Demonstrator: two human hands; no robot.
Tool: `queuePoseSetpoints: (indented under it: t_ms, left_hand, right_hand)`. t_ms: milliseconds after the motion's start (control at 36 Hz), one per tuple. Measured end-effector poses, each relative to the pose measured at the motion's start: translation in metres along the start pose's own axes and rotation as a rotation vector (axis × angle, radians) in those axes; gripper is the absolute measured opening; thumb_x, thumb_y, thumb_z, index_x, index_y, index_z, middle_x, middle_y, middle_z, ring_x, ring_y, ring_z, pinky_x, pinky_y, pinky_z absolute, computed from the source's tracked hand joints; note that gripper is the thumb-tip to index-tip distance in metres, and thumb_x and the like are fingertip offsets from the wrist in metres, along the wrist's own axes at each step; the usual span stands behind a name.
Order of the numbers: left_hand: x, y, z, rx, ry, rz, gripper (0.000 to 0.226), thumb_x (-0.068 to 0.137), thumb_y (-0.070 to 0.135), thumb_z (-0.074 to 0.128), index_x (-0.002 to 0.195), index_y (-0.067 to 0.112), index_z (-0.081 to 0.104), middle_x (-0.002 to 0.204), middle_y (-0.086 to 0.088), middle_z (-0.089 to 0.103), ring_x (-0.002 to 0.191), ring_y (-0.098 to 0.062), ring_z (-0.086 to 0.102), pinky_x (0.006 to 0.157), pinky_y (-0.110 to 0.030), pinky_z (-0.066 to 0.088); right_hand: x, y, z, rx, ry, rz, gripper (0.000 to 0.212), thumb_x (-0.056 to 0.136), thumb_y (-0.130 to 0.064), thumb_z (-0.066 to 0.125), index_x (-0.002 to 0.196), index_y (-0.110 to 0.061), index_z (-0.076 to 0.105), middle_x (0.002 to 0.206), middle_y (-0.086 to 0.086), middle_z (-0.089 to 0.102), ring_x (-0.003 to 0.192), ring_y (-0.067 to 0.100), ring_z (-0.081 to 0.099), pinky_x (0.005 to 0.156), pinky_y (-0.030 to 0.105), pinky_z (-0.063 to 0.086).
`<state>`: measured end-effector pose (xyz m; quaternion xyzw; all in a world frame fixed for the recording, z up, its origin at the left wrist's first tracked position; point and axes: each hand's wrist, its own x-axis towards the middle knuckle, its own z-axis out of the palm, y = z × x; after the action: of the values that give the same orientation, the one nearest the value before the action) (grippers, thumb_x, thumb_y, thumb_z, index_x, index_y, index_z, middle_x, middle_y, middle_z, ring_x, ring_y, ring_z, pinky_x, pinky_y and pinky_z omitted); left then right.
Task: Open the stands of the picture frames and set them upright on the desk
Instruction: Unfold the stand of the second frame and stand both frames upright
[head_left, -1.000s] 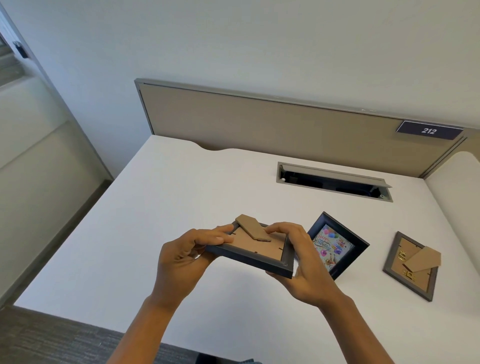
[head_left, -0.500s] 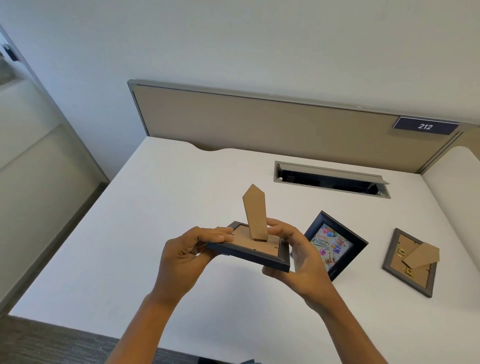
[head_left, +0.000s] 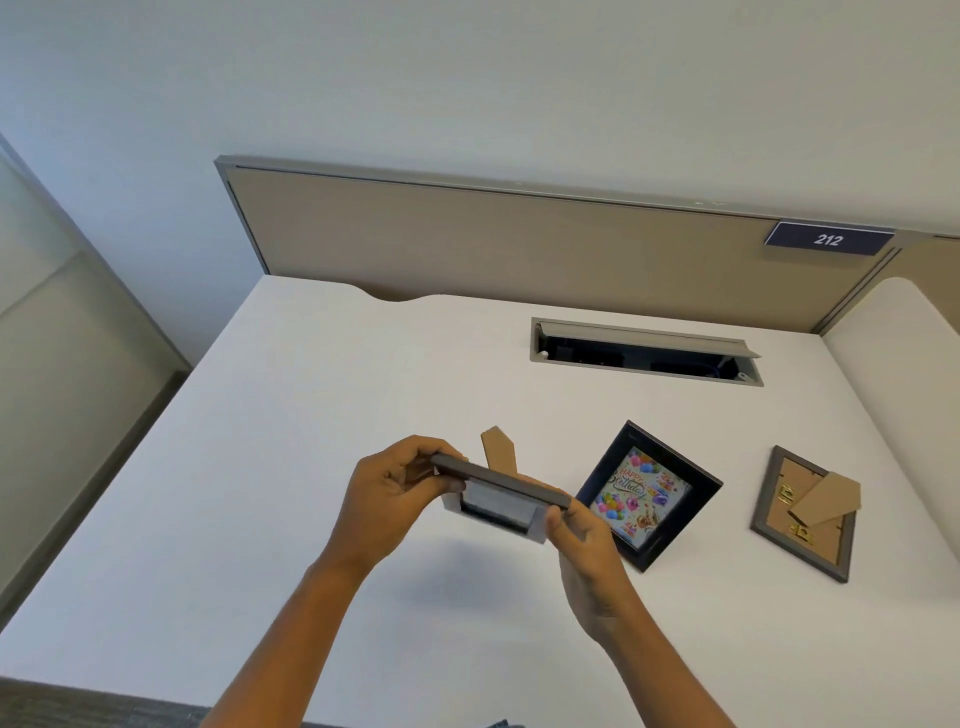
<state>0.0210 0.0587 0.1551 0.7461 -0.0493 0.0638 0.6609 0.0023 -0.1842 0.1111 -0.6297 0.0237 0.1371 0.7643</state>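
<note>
A dark grey picture frame (head_left: 501, 499) hangs above the white desk (head_left: 291, 447), held at both ends. My left hand (head_left: 387, 504) grips its left end and my right hand (head_left: 584, 540) grips its right end. The frame is tilted so that its front and white mat face me from below. Its brown cardboard stand (head_left: 500, 450) sticks up behind the top edge, folded out. A black frame (head_left: 647, 493) with a birthday picture stands propped on the desk to the right. Further right a grey frame (head_left: 802, 512) lies face down with its stand partly lifted.
A grey cable hatch (head_left: 644, 353) is set into the desk at the back, lid ajar. A beige partition (head_left: 493, 239) with a "212" sign (head_left: 828, 239) runs behind the desk. The desk's left edge drops to the floor.
The stand was swung up from flat against the back. Since then both hands have tipped the frame from back-up towards me, so its front now shows.
</note>
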Motion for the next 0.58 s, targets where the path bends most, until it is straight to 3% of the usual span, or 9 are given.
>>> queuePoseSetpoints:
  t_ms: [56,111,167,306,389,472,556,583]
  left_hand:
    - [0.011,-0.008,0.006,0.007,-0.016,-0.059,0.031,0.087,-0.001,0.081,0.106,0.023,0.078,0.106,0.001,0.082,0.105,-0.020,0.078,0.092,-0.022,0.060]
    - [0.021,-0.015,0.013,-0.006,-0.041,-0.111,0.030,0.088,0.001,0.081,0.106,0.025,0.078,0.106,0.003,0.082,0.105,-0.017,0.078,0.088,-0.019,0.061]
    - [0.031,-0.022,0.019,-0.024,-0.069,-0.151,0.030,0.088,0.002,0.081,0.105,0.027,0.078,0.104,0.004,0.082,0.104,-0.016,0.078,0.086,-0.018,0.061]
    - [0.050,-0.043,0.033,-0.016,-0.121,-0.217,0.026,0.089,0.003,0.081,0.105,0.023,0.077,0.104,0.002,0.082,0.103,-0.017,0.079,0.090,-0.022,0.062]
    - [0.057,-0.055,0.040,0.001,-0.136,-0.245,0.024,0.090,0.004,0.081,0.107,0.021,0.076,0.105,0.006,0.082,0.104,-0.015,0.078,0.089,-0.020,0.062]
    - [0.062,-0.065,0.044,0.014,-0.139,-0.275,0.024,0.090,0.006,0.082,0.109,0.020,0.076,0.106,0.007,0.082,0.106,-0.014,0.077,0.087,-0.019,0.062]
    - [0.064,-0.073,0.046,0.023,-0.145,-0.295,0.025,0.089,0.005,0.082,0.109,0.019,0.076,0.106,0.007,0.082,0.106,-0.013,0.077,0.087,-0.018,0.061]
    - [0.064,-0.075,0.046,0.022,-0.147,-0.300,0.025,0.089,0.005,0.082,0.108,0.019,0.077,0.105,0.007,0.082,0.105,-0.013,0.077,0.086,-0.018,0.061]
  right_hand:
    - [0.004,0.005,-0.001,0.066,0.016,0.037,0.061,0.077,-0.076,0.084,0.115,-0.028,0.085,0.127,0.002,0.081,0.124,0.014,0.070,0.111,0.037,0.045]
    - [0.009,0.012,-0.003,0.120,0.023,0.063,0.066,0.078,-0.077,0.083,0.120,-0.027,0.084,0.133,0.004,0.080,0.130,0.019,0.070,0.121,0.048,0.040]
    - [0.013,0.014,-0.005,0.145,0.046,0.076,0.068,0.077,-0.080,0.081,0.124,-0.031,0.083,0.136,0.002,0.079,0.130,0.018,0.071,0.122,0.050,0.039]
    - [0.026,0.021,-0.015,0.211,0.163,0.139,0.048,0.077,-0.077,0.084,0.110,-0.043,0.085,0.125,-0.002,0.083,0.118,0.018,0.078,0.098,0.038,0.060]
    - [0.033,0.027,-0.023,0.254,0.202,0.188,0.047,0.074,-0.075,0.087,0.107,-0.042,0.086,0.126,0.002,0.083,0.118,0.022,0.079,0.085,0.030,0.067]
    - [0.038,0.034,-0.028,0.283,0.246,0.222,0.062,0.065,-0.081,0.089,0.110,-0.037,0.086,0.126,0.005,0.083,0.117,0.024,0.080,0.089,0.040,0.066]
    - [0.043,0.039,-0.032,0.311,0.255,0.266,0.099,0.065,-0.094,0.075,0.134,-0.022,0.076,0.130,0.009,0.081,0.119,0.026,0.079,0.097,0.045,0.058]
    - [0.043,0.039,-0.033,0.315,0.250,0.283,0.102,0.070,-0.095,0.068,0.139,-0.019,0.072,0.131,0.010,0.081,0.120,0.026,0.079,0.097,0.044,0.057]
